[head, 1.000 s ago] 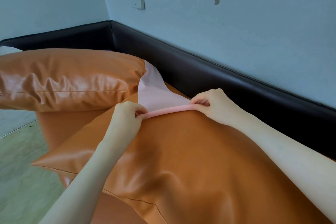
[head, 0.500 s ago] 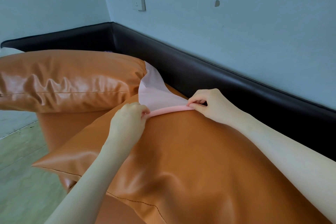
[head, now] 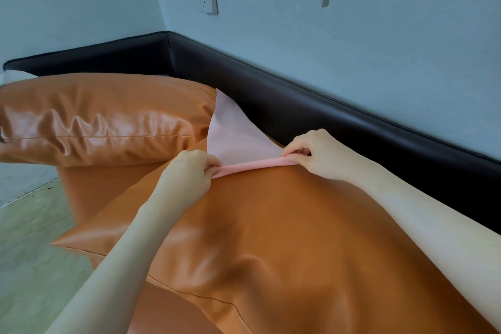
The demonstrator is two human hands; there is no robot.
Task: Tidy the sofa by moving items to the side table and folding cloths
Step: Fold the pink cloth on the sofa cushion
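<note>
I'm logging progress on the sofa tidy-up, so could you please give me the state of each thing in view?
Pink cloth: near edge rolled, far part tucked between the cushions.
Left hand: pinching the roll's left end.
Right hand: pinching its right end.
Near cushion: lying flat under the roll.
Far cushion: lying wrinkled.

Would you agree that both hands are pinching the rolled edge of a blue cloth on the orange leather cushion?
Not quite: the head view shows the rolled cloth is pale pink, not blue. The left hand and right hand do pinch its edge over the orange leather cushion.
</note>
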